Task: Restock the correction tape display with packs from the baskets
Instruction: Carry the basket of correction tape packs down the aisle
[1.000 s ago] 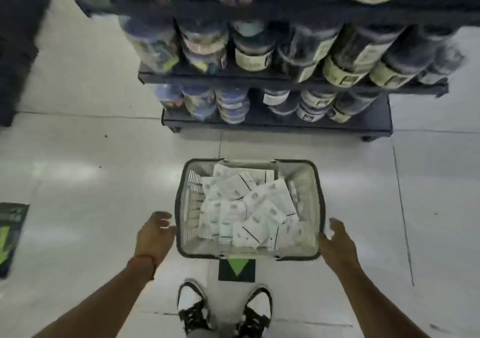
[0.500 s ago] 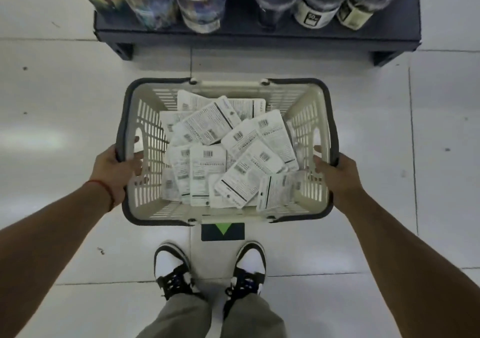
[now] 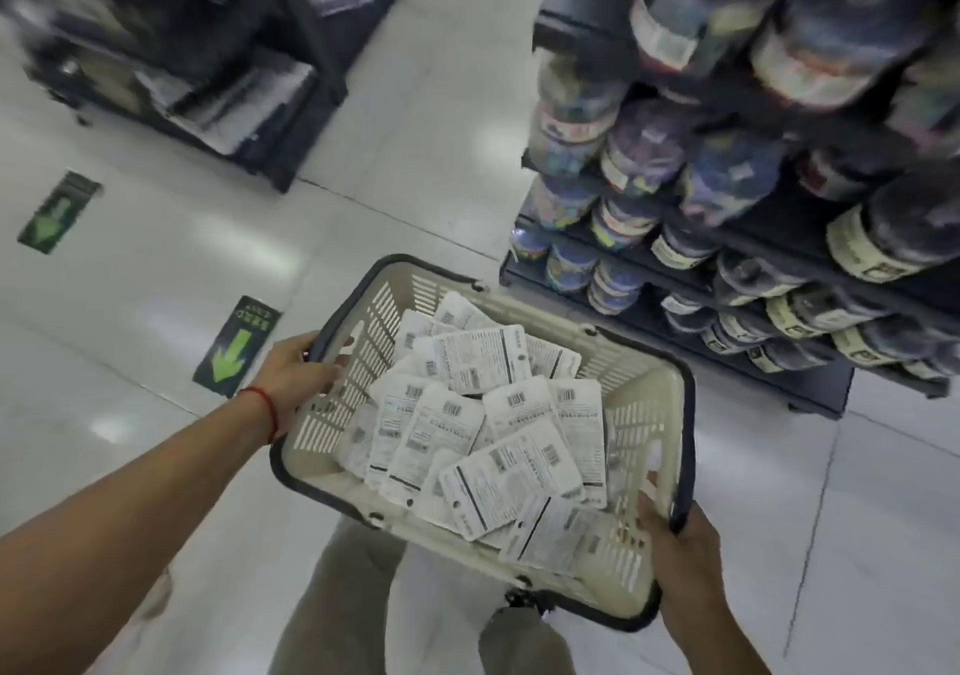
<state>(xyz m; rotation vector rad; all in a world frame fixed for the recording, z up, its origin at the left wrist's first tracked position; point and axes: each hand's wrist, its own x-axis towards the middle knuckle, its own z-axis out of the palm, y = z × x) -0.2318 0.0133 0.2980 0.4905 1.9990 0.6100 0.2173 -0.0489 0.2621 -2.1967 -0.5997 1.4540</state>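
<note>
A beige plastic basket (image 3: 644, 404) with a dark rim is held up off the floor in front of my legs. It is filled with several white correction tape packs (image 3: 483, 414) lying back side up, barcodes showing. My left hand (image 3: 293, 370) grips the basket's left rim, fingers curled over the edge. My right hand (image 3: 680, 550) grips the near right rim, thumb inside the basket. No correction tape display can be made out in this view.
A dark shelf unit (image 3: 737, 279) stacked with round tubs stands close on the right. Another dark shelf unit (image 3: 218, 87) stands at the upper left. Green arrow stickers (image 3: 236, 347) mark the white tile floor between them.
Both hands went from beside the basket to gripping its sides, then lifted it off the floor. The view has swung left, so the tub shelf now lies to the right.
</note>
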